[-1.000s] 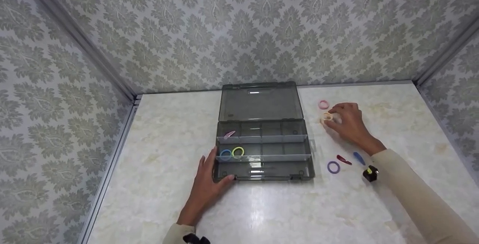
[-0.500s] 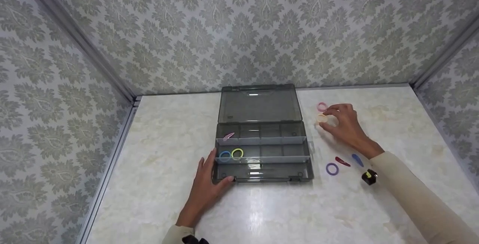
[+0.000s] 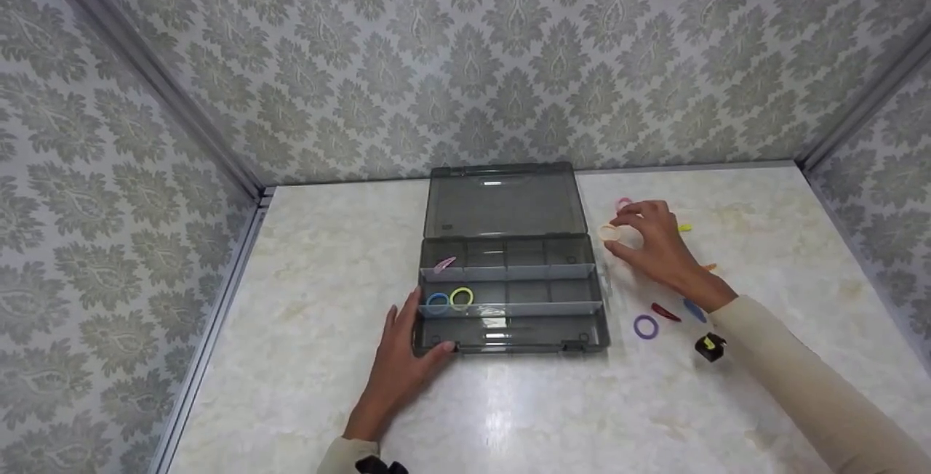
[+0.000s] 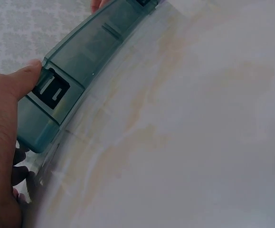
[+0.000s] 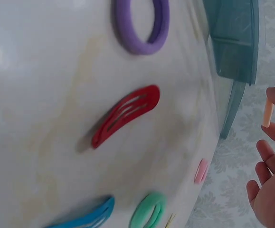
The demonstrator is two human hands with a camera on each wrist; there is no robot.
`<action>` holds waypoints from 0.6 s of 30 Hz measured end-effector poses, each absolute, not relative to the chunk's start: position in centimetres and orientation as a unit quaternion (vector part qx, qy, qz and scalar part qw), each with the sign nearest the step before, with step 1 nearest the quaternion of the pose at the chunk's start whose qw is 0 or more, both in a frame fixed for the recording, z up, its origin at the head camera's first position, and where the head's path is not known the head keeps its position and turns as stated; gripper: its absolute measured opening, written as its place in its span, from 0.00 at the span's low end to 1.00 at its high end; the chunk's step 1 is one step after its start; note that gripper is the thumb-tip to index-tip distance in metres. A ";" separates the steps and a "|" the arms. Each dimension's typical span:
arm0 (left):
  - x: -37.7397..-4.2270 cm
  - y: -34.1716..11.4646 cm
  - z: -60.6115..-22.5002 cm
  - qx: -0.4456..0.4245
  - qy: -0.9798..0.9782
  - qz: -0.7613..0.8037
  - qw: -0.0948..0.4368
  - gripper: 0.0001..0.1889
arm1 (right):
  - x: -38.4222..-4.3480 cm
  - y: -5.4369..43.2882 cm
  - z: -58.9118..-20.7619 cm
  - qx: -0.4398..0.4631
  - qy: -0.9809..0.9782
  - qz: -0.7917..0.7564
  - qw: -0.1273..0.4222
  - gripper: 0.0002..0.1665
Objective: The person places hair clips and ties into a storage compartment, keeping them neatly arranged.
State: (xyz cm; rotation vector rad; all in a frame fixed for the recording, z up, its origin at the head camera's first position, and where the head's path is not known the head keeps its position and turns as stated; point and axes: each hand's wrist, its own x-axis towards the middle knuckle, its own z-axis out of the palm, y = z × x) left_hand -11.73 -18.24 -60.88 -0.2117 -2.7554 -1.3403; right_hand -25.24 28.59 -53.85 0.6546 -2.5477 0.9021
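A dark see-through compartment box (image 3: 553, 327) stands with its lid (image 3: 505, 205) laid back. My left hand (image 3: 398, 371) grips its front left corner, thumb on the front wall and fingers along the side. To the right of the box, my right hand (image 3: 658, 248) pinches a peach hair tie (image 5: 268, 113) between thumb and forefinger, raised off the table in the right wrist view. Inside the box, a pink hair clip (image 3: 444, 265) lies in the back row at left. Blue (image 3: 438, 294) and yellow (image 3: 471, 298) hair ties sit in the middle row, also left.
Right of the box lie a purple hair tie (image 3: 637, 327), a red clip (image 3: 665, 312) and a blue clip (image 3: 694, 310). A pink hair tie (image 5: 200, 171) and a green one (image 5: 144, 209) are farther back. A yellow piece (image 3: 685, 227) shows behind the right hand. Patterned walls surround the table.
My right hand has moved left toward the box with the peach hair tie, uncovering a yellow piece and an orange one behind it. The left hand has stayed at the corner.
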 end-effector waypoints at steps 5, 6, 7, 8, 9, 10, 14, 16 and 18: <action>-11.7 -18.3 -60.8 -0.069 -0.899 -0.432 0.036 0.57 | -24.9 27.2 -53.6 0.257 -0.894 0.320 0.177 0.18; -11.7 -18.2 -60.8 -0.068 -0.900 -0.429 0.035 0.57 | -24.9 26.9 -53.5 0.262 -0.893 0.321 0.176 0.18; -11.7 -18.2 -60.8 -0.066 -0.901 -0.427 0.033 0.57 | -24.8 26.7 -53.5 0.267 -0.892 0.321 0.175 0.18; -11.7 -18.1 -60.8 -0.064 -0.902 -0.425 0.031 0.57 | -24.8 26.4 -53.5 0.271 -0.891 0.320 0.174 0.18; -11.7 -18.1 -60.8 -0.061 -0.903 -0.424 0.027 0.57 | -24.8 26.1 -53.5 0.275 -0.890 0.319 0.173 0.17; -11.7 -18.0 -60.8 -0.059 -0.904 -0.423 0.024 0.57 | -24.7 25.9 -53.4 0.278 -0.890 0.318 0.171 0.17; -11.6 -18.0 -60.7 -0.050 -0.904 -0.424 0.017 0.58 | -24.6 24.7 -53.2 0.282 -0.896 0.305 0.157 0.17; -11.6 -18.0 -60.6 -0.049 -0.904 -0.425 0.016 0.57 | -24.5 24.1 -53.1 0.284 -0.898 0.304 0.145 0.17; -11.6 -18.0 -60.6 -0.047 -0.904 -0.425 0.014 0.57 | -24.4 23.4 -53.0 0.292 -0.897 0.303 0.134 0.17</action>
